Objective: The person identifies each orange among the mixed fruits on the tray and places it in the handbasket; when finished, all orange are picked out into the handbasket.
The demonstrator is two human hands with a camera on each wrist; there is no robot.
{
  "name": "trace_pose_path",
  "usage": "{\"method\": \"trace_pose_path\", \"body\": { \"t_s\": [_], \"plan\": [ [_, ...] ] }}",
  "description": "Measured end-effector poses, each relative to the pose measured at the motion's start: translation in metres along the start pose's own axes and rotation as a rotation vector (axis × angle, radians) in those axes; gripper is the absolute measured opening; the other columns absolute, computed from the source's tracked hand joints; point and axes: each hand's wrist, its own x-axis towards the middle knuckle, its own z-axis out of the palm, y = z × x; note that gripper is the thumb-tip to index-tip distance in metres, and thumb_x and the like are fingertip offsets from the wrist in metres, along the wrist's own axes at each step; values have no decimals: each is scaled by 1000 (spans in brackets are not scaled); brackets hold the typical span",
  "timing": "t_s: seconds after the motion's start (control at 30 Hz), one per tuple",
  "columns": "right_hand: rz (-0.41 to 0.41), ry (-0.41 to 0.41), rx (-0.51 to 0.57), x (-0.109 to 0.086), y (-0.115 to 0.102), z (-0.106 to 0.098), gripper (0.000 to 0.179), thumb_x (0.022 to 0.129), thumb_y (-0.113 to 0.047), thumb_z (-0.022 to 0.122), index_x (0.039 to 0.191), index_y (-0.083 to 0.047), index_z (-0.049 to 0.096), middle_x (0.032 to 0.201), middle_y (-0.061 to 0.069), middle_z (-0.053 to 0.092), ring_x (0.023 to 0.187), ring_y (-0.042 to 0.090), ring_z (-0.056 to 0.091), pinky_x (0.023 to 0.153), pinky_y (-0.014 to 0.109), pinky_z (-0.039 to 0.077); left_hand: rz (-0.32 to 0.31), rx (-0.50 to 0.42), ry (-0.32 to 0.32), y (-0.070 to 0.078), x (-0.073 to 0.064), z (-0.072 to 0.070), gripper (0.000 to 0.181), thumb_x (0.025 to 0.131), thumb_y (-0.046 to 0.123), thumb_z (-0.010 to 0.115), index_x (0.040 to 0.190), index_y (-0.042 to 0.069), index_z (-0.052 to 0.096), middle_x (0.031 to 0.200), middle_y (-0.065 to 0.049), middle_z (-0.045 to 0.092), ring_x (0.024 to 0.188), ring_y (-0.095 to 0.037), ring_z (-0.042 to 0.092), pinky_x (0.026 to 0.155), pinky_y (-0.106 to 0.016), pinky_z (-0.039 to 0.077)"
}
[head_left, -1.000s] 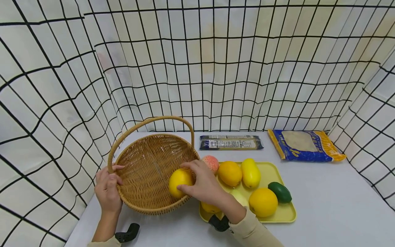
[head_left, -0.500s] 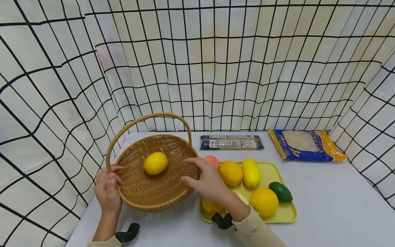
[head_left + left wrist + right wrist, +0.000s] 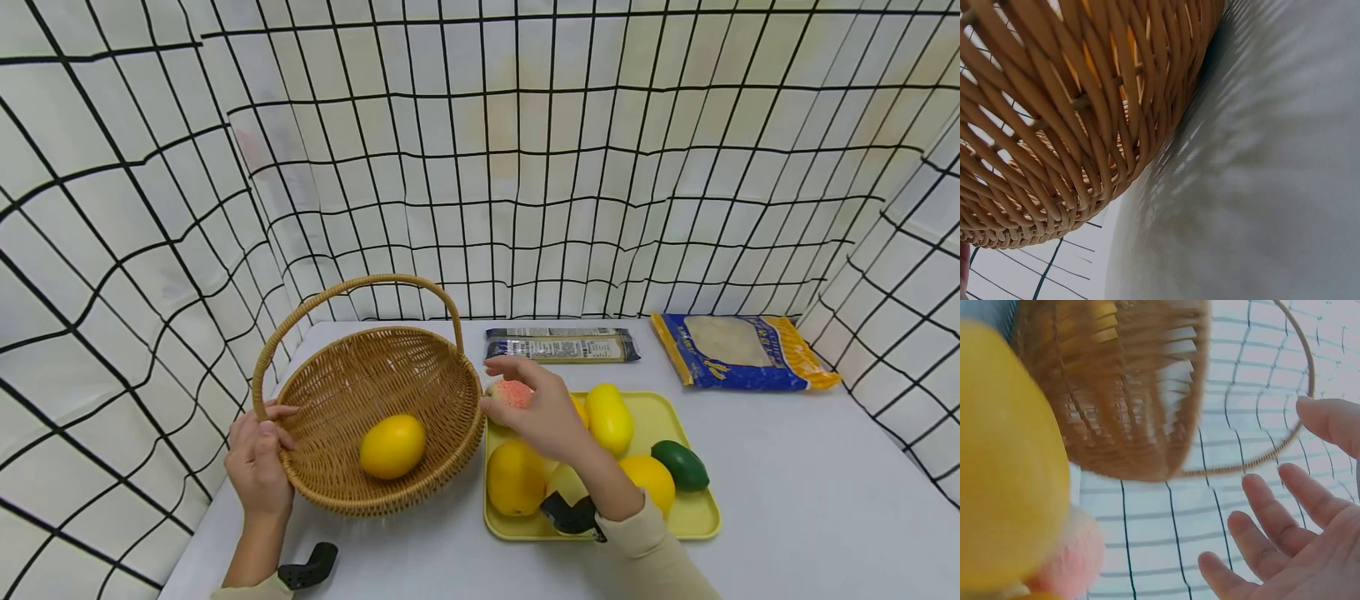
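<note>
A round wicker basket with a tall arched handle stands tilted on the left of the table. One yellow, lemon-like fruit lies in it. My left hand grips the basket's left rim near the handle's foot. In the left wrist view the woven side of the basket hides most of that hand. To the basket's right, my right hand holds nothing, its fingers spread and loosely bent over a pink peach. The peach also shows apart from my fingers in the right wrist view.
A yellow tray carries several fruits, among them an orange-yellow one, a long yellow one and a dark green one. Behind lie a flat dark packet and a blue-and-orange bag. Black-gridded netting surrounds the table.
My right hand has let go of the yellow fruit inside the basket and moved right, over the peach. The fruit has rolled within the basket. My left hand keeps its grip.
</note>
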Motion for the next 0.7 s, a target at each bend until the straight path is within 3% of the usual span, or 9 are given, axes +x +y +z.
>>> {"method": "trace_pose_path", "body": {
  "t_s": [0.27,0.5,0.7],
  "plan": [
    [26,29,-63,1,10,-34,44,89,-26,72,130,-18,59,126,1,62,122,24,53,108,43,37,-9,-5,3,-1,0,0,40,89,-1,37,51,-7,45,87,-1,69,101,-22,52,97,-26,28],
    [121,11,-132,-1,19,-57,50,89,-28,71,134,-14,56,133,7,59,128,31,49,109,47,36,-12,-18,4,-1,0,0,39,89,-1,37,51,-7,44,87,-2,69,101,-22,51,98,-26,28],
    [171,3,-157,0,33,-63,52,89,-28,71,135,-14,54,135,10,57,125,32,50,106,50,38,-15,-8,4,1,0,1,39,89,-1,36,52,-7,45,87,-1,69,102,-23,51,97,-26,28]
  ]
}}
